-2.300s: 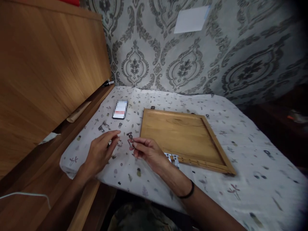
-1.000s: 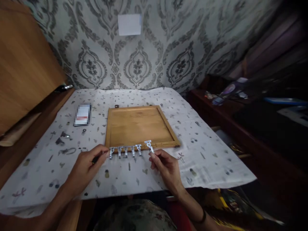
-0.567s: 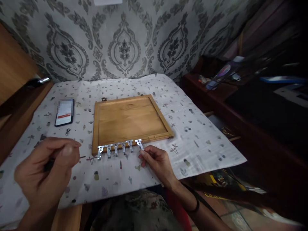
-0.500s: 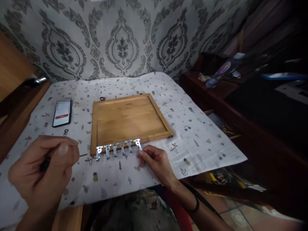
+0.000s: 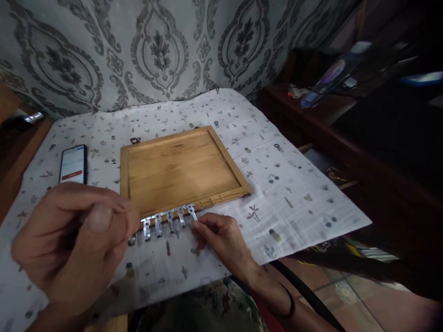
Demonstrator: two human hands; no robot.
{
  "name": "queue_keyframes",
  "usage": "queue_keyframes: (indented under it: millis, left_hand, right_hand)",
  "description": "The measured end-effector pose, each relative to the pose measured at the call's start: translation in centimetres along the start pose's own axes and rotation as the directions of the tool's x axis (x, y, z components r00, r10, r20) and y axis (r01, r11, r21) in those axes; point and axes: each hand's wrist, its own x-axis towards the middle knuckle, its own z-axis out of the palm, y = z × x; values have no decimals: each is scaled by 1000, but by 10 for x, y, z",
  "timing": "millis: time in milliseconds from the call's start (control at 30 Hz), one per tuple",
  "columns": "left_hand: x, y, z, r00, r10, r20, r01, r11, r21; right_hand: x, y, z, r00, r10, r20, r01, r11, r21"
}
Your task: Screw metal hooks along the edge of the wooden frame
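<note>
A framed wooden board lies on the patterned white cloth. Along its near edge runs a row of several small silver metal hooks. My right hand pinches the lower end of the rightmost metal hook, whose flat top rests against the board's edge. To the left, closer to the camera, my left hand is closed with thumb against fingers. What it holds, if anything, is hidden inside the fist. That hand partly covers the leftmost hook and the board's lower left corner.
A phone with a lit screen lies left of the board, its lower end behind my left hand. Small dark holes dot the board's near edge, right of the hooks. A bottle stands on the dark furniture at right, above an open drawer.
The view has shifted, and my left hand now reaches farther right, over the board's corner and the leftmost hook. My right hand keeps its pinch on the rightmost hook, which sits slightly closer to its neighbour.
</note>
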Motion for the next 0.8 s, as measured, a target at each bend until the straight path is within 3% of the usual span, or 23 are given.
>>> queue_keyframes:
  millis: [100,200,500,800]
  left_hand:
    - [6,-2,19,998,0,55,3,999,-47]
    - [10,-5,30,988,-115,100,123,990,-73]
    - [14,-26,41,970,-71,232,119,973,-198]
    - [9,-44,46,953,-83,290,133,979,-157]
  right_hand:
    - [0,-1,1,1000,12,-14,-12,1000,-4]
    - [0,-1,1,1000,24,-10,-24,1000,-19]
    - [1,-3,-3,999,-31,16,32,994,-102]
    - [0,1,-2,993,-116,4,114,975,-190]
